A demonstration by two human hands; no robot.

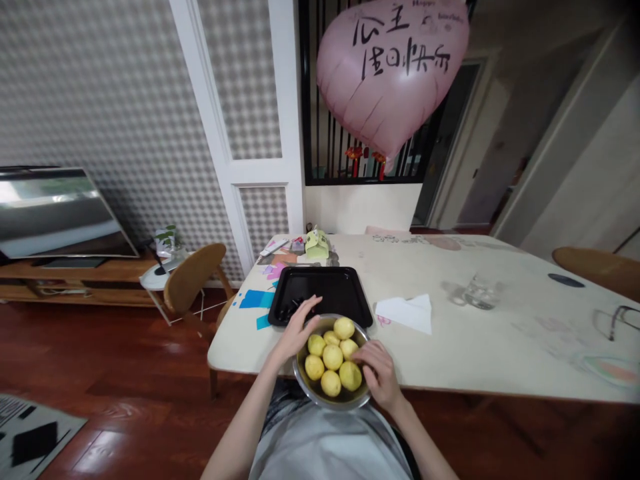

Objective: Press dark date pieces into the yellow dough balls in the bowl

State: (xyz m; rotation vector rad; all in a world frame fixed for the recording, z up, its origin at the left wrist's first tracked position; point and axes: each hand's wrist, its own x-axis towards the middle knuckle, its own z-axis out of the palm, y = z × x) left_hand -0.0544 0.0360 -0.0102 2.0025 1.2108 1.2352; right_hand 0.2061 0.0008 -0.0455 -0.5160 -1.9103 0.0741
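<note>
A metal bowl [300, 380] sits in front of my body at the table's near edge, with several round yellow lemons [333, 357] in it. Over the bowl's left rim lies my left hand [299, 330], open, its fingers stretched toward the black tray [345, 293]. At the right rim, my right hand [379, 370] has bent fingers, set apart from the thumb; its fingertips reach in beside the lemons on that side. No lemon is visibly held in it. Behind the bowl, the tray carries a small dark heap [290, 309] at its left, too dark to name.
On the white table [400, 267] are a folded white paper [407, 312], a clear glass [481, 292], eyeglasses [617, 323] and a small green box [317, 244]. A wooden chair [196, 283] stands left. A pink balloon [393, 80] hangs beyond the table.
</note>
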